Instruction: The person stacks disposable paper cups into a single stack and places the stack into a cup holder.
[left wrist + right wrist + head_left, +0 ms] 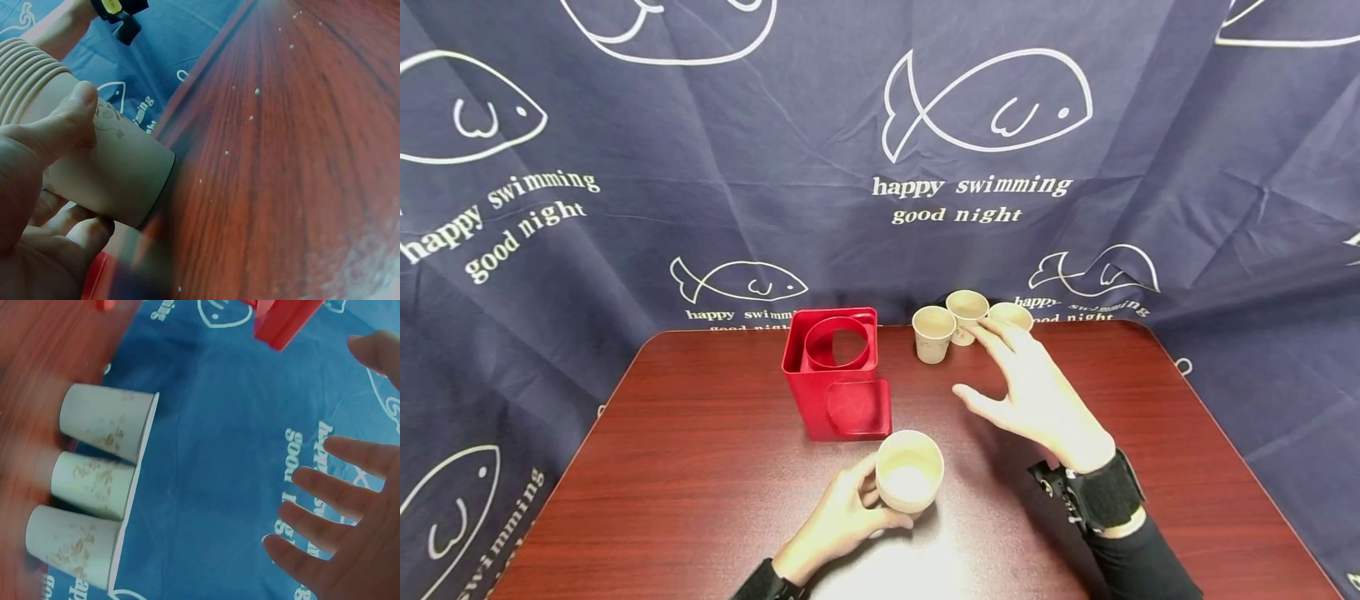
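A stack of nested paper cups (910,475) is gripped by my left hand (850,508) over the front middle of the table. In the left wrist view several rims of the stack (125,156) show, with the thumb on one side and fingers curled underneath. My right hand (1045,396) is spread in the air with nothing in it, its fingertips close to three single paper cups at the back. These are a left cup (932,342), a middle cup (964,310) and a right cup (1011,315), all upright. The right wrist view shows the right hand (350,531) apart from them.
A red square holder (831,400) with a round opening on top and a small tray in front stands left of the cups. The reddish-brown table (700,483) ends at a dark blue curtain (820,183) printed with fish. Small white specks dot the table.
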### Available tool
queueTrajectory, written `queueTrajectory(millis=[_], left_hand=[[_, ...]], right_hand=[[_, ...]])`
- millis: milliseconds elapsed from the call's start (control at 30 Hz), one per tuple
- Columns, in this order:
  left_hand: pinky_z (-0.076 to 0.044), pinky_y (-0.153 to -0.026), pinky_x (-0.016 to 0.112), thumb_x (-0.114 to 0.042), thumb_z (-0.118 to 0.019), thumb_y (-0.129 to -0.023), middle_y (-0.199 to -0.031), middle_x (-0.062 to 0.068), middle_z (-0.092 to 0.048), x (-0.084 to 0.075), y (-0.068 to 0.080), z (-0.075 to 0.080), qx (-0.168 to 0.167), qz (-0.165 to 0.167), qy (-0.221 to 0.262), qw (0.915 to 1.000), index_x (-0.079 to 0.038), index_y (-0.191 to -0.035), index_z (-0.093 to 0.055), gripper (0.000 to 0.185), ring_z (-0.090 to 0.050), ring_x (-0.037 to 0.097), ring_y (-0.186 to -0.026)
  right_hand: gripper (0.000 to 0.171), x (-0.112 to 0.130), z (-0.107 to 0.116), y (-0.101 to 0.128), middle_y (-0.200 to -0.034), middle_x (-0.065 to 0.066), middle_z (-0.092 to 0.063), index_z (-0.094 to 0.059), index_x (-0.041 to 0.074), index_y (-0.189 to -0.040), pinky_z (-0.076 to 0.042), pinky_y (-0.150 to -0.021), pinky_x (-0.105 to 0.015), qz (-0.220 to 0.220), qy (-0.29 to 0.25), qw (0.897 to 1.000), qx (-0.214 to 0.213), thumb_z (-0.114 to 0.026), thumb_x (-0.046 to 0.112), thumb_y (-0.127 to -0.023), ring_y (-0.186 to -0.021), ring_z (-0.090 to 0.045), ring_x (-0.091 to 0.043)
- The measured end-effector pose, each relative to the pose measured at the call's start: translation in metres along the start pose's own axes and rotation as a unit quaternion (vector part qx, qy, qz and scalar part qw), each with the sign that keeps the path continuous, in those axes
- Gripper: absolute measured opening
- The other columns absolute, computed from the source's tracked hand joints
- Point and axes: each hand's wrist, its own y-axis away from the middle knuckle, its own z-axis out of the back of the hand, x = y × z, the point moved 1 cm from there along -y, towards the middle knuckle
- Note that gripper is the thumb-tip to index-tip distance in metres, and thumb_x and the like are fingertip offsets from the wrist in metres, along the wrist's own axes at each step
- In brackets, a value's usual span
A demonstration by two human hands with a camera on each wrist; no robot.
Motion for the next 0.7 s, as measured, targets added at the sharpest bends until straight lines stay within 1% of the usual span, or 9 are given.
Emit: queueTrajectory(millis=[167,333,500,700], left_hand=[[-0.054,-0.101,0.021,-0.004,-0.091,-0.075,-0.134,0.013,-0.067,0.0,0.0,0.0,0.0,0.001,-0.002,1.0,-0.008,-0.145,-0.052,0.08,-0.066,0.017,-0.12],[-0.054,-0.101,0.02,-0.005,-0.091,-0.074,-0.135,0.013,-0.067,0.0,0.001,0.0,-0.004,0.0,-0.01,0.9999,-0.007,-0.145,-0.052,0.081,-0.066,0.016,-0.12],[-0.054,-0.101,0.02,-0.006,-0.092,-0.074,-0.134,0.013,-0.067,0.0,0.0,0.0,-0.005,0.001,-0.012,0.9999,-0.007,-0.145,-0.052,0.081,-0.066,0.016,-0.12],[-0.054,-0.101,0.021,-0.006,-0.091,-0.075,-0.134,0.016,-0.067,0.001,0.001,0.0,-0.004,-0.003,-0.012,0.9999,-0.006,-0.145,-0.052,0.08,-0.066,0.017,-0.121]], right_hand=[[0.078,-0.014,-0.002,-0.002,-0.141,-0.017,-0.058,-0.058,0.004,-0.142,-0.042,-0.112,-0.057,0.001,-0.003,1.0,-0.023,-0.085,0.037,-0.077,-0.135,-0.05,-0.036],[0.077,-0.027,-0.003,-0.003,-0.141,-0.019,-0.058,-0.057,0.002,-0.141,-0.039,-0.116,-0.057,-0.023,0.01,0.999,-0.026,-0.084,0.037,-0.078,-0.137,-0.049,-0.039],[0.074,-0.042,-0.006,-0.001,-0.144,-0.021,-0.057,-0.057,0.002,-0.141,-0.038,-0.117,-0.058,-0.053,0.005,0.998,-0.031,-0.084,0.035,-0.08,-0.137,-0.049,-0.039],[0.077,-0.061,-0.01,0.001,-0.147,-0.025,-0.052,-0.054,0.002,-0.144,-0.037,-0.118,-0.059,-0.108,-0.001,0.993,-0.038,-0.083,0.033,-0.081,-0.139,-0.046,-0.042]])
